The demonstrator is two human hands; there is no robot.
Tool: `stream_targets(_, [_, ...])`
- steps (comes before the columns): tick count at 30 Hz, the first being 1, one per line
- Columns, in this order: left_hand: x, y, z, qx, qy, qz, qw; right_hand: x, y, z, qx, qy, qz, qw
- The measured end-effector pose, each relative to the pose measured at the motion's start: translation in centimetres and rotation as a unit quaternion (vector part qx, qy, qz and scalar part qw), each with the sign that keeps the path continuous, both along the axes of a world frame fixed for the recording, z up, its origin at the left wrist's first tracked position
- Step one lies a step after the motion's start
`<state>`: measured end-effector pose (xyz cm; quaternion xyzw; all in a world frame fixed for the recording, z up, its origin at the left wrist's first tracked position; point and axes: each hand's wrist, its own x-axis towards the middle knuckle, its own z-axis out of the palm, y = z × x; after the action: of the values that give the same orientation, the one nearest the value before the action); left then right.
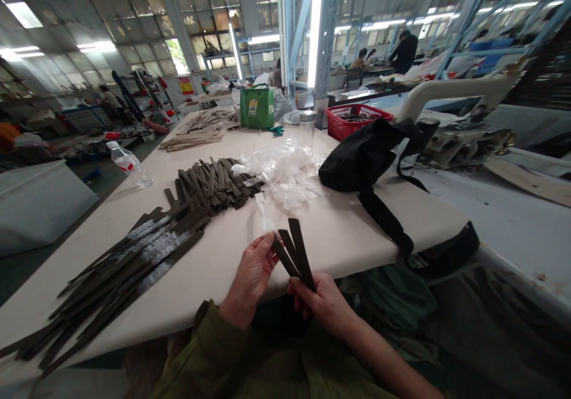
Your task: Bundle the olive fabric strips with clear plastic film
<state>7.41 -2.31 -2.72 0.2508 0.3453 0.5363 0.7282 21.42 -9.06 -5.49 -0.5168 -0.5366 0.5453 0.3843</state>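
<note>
Several dark fabric strips fan out from my right hand, which is closed around their lower part. My left hand pinches the upper end of the leftmost strip between thumb and fingers. Both hands are just over the table's near edge. To the left lies a pile of similar dark strips, and nearer to me are longer bundles of strips with whitish wrapping around their middles. Crumpled clear plastic lies beyond my hands, with one piece trailing close to my left fingertips.
On the pale table stand a tilted water bottle, a green bag, a glass jar and a red basket. A black bag with hanging straps lies at the right, beside a sewing machine.
</note>
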Motion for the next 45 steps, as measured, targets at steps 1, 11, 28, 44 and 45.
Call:
stream_targets(1, [0.2, -0.2, -0.1, 0.001, 0.002, -0.012, 1.000, 0.0, 0.3, 0.1, 0.001, 0.000, 0.001, 1.000])
stream_targets(11, [-1.9, 0.0, -0.6, 0.009, 0.037, 0.056, 0.998, 0.4, -0.1, 0.0, 0.037, -0.026, 0.038, 0.998])
stream_targets(28, [-1.0, -2.3, -0.7, 0.077, 0.120, -0.076, 0.987, -0.5, 0.8, 0.6, 0.132, -0.094, 0.004, 0.987])
stream_targets(44, [-2.1, -0.7, 2.0, 0.087, 0.016, 0.069, 0.994, -0.3, 0.8, -0.1, 0.148, -0.100, 0.050, 0.983])
stream_targets(45, [-2.5, -0.2, 2.4, 0.079, 0.010, 0.099, 0.992, -0.4, 0.7, -0.1, 0.147, -0.106, 0.055, 0.982])
